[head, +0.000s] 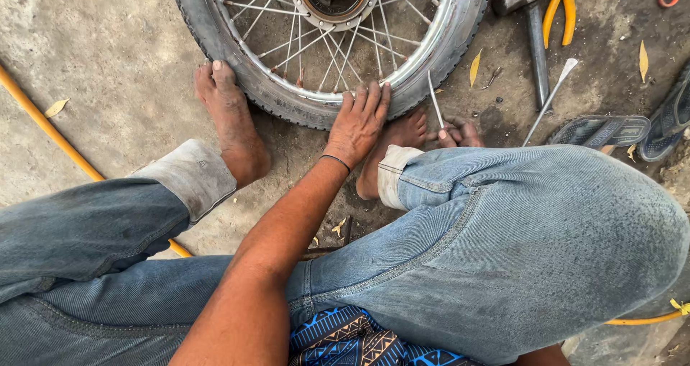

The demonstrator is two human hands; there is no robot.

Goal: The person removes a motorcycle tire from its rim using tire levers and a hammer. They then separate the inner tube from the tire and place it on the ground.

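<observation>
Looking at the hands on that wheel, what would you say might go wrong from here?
1. The left hand presses the tyre at the rim; its fingers could get pinched.
2. The right hand grips a thin metal lever that might slip toward the bare feet.
3. Another loose lever lies close by on the ground.

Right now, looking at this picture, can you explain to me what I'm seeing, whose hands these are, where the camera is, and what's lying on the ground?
This is one view, from a camera worn on a person's head, looking down. No machine is involved: a person in jeans sits barefoot on a concrete floor.

A spoked wheel with its tyre lies flat in front of them. The left hand presses on the tyre's near edge. The right hand is mostly hidden behind the knee; its fingers hold a thin metal lever at the rim.

Nearby lie a second metal lever, a hammer, yellow-handled pliers, sandals, a yellow hose and dry leaves.
</observation>
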